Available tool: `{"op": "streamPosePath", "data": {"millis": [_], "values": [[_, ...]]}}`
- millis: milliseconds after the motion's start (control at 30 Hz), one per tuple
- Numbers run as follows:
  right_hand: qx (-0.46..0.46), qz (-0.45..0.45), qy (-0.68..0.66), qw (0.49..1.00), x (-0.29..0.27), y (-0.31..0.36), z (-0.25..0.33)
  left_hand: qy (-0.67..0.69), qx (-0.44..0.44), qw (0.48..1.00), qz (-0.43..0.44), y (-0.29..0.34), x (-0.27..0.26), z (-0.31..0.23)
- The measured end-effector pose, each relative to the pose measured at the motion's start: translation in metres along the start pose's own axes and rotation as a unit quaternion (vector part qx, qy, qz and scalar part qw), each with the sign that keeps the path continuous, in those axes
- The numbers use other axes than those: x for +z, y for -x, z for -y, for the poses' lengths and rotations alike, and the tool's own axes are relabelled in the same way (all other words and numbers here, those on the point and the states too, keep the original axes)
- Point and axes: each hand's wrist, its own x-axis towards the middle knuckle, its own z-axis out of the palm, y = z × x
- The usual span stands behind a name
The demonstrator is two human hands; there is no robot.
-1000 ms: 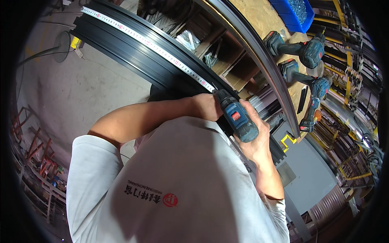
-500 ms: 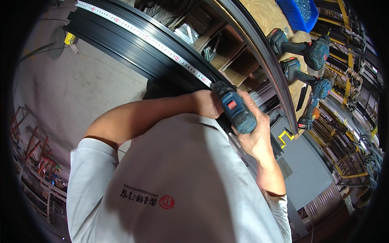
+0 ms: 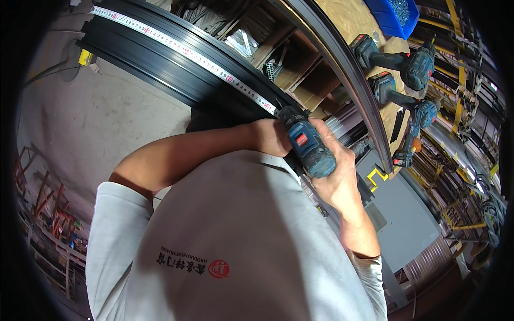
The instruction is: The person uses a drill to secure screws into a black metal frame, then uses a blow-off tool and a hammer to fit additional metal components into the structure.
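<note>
A blue and black cordless drill [image 3: 312, 147] is in my right hand [image 3: 340, 168], whose fingers wrap round its grip under the body. The drill's bit points up and left, over the near end of the black metal profiles [image 3: 155, 59]. Along the profiles a white tape measure blade [image 3: 187, 52] is stretched out, running to just beside the drill's chuck. My left hand [image 3: 271, 137] is at the near end of the tape, close against the drill's left side. Its fingers are hidden behind the drill and the hand itself, so what they hold does not show.
On the wooden bench [image 3: 348, 21] at the right lie several more cordless drills [image 3: 417, 67] and a blue bin [image 3: 395, 16] of screws. A long dark profile [image 3: 342, 53] borders that bench. Cardboard boxes [image 3: 302, 61] sit below. Racks of long bars [image 3: 460, 123] stand far right.
The drill and my right hand have shifted very slightly left. The profiles and tape appear a little farther left in the picture. Both hands keep nearly the same pose.
</note>
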Motion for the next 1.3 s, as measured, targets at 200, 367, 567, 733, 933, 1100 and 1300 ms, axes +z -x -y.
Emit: {"op": "streamPosePath", "data": {"millis": [200,367,567,733,933,1100,1300], "values": [[-0.012,0.024,0.04,0.999,-0.003,-0.005,0.007,0.216,-0.159,0.96,0.081,-0.004,-0.034,-0.016],[-0.009,0.036,0.066,0.997,-0.005,-0.014,0.016,0.205,-0.17,0.962,0.064,-0.002,-0.032,-0.017],[0.005,0.053,0.07,0.996,-0.013,-0.025,0.02,0.127,-0.127,0.971,0.159,-0.013,-0.046,-0.023],[0.006,0.06,0.066,0.996,-0.012,-0.03,0.023,-0.18,0.05,0.98,0.066,0.01,0.037,0.009],[0.028,0.03,0.037,0.998,-0.013,-0.031,0.026,-0.177,0.043,0.981,0.069,0.005,-0.011,-0.018],[0.013,0.034,0.03,0.999,-0.025,-0.018,0.018,-0.275,0.068,0.959,-0.003,0.003,-0.011,-0.02],[-0.022,-0.106,-0.107,0.988,-0.053,0.06,-0.008,-0.328,0.063,0.942,-0.037,-0.01,-0.022,-0.033]]}}
